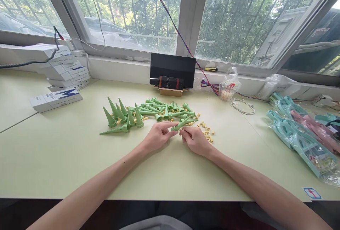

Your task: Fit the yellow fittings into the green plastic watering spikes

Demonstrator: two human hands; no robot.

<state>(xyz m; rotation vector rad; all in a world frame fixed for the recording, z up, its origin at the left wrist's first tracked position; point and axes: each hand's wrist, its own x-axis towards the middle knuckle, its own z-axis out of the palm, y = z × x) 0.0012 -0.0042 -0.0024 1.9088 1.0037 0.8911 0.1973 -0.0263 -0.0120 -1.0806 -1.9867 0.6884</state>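
**Head view.** The left hand (158,136) and right hand (195,139) met over the pale green table (79,159), wrists resting low on it, probably for steadiness. Both were closed by the fingertips on one green cone (183,123). The left thumb and forefinger pinched its wider end, and the curled right fingers pressed its shaft from below. The cone lay nearly level, its point aimed away past the right hand, apparently so that the open end faced the fingers. Whether the right fingers also pinched anything small could not be told.

Just beyond both hands lay a loose heap of cones (159,109), on their sides and close enough to pick from. Beyond and outside the left hand, a cluster of standing cones (123,116) rested on their wide ends, kept apart from the heap, with one long cone lying at its near edge. Small yellow pieces (207,132) were scattered just beyond and outside the right hand.

Farther back, a tablet (172,66) leaned against the window ledge with a phone (170,82) propped before it, both facing the person. White boxes (57,97) were stacked far outside the left hand. Teal packaged goods (300,134) lay well outside the right.
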